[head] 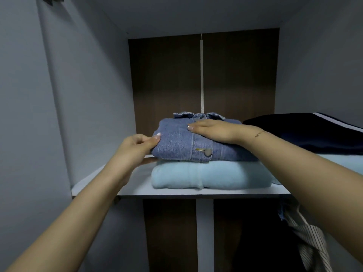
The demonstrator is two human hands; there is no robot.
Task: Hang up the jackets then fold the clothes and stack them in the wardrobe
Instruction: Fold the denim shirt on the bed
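Note:
A folded blue denim shirt (176, 146) with a metal button lies on top of a folded light blue fleece garment (208, 176) on the white wardrobe shelf (133, 185). My left hand (137, 146) grips the denim shirt's left edge, thumb on top and fingers underneath. My right hand (214, 130) rests flat on top of the denim shirt, palm down, fingers pointing left near the collar.
A folded dark navy garment with a white stripe (306, 132) lies on the shelf to the right of the stack. Below the shelf on the right hangs a striped garment (310, 240). White side walls and a brown back panel (167, 79) enclose the compartment.

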